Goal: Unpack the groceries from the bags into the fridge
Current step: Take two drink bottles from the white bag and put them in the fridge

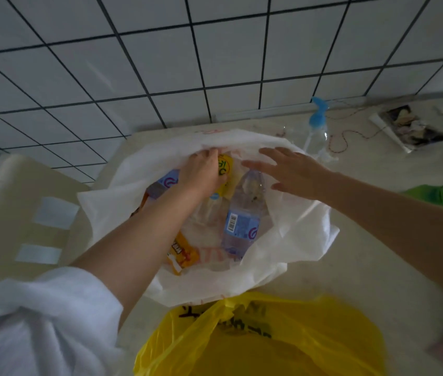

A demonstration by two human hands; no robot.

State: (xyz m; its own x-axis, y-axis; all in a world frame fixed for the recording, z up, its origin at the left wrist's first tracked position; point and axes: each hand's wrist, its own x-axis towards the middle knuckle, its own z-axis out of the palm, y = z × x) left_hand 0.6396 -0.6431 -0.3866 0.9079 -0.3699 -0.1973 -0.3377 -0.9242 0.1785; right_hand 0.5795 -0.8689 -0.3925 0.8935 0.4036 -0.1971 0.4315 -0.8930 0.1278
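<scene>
With the left hand [204, 170] clenched on a yellow packet [225, 169] at the far side of the white bag [304, 226] and the right hand [293, 172] spread empty above, lifting could drag the loose plastic and roll the water bottle [243, 213] lying inside.

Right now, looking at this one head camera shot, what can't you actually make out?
- Fridge: not in the head view at all.
- Yellow packet: mostly covered by the left hand, print unreadable.
- Yellow bag: cut off by the bottom edge, contents hidden.
- Orange packet: blurred, partly under the left forearm.
- White bag: deeper contents hidden by folds.
</scene>
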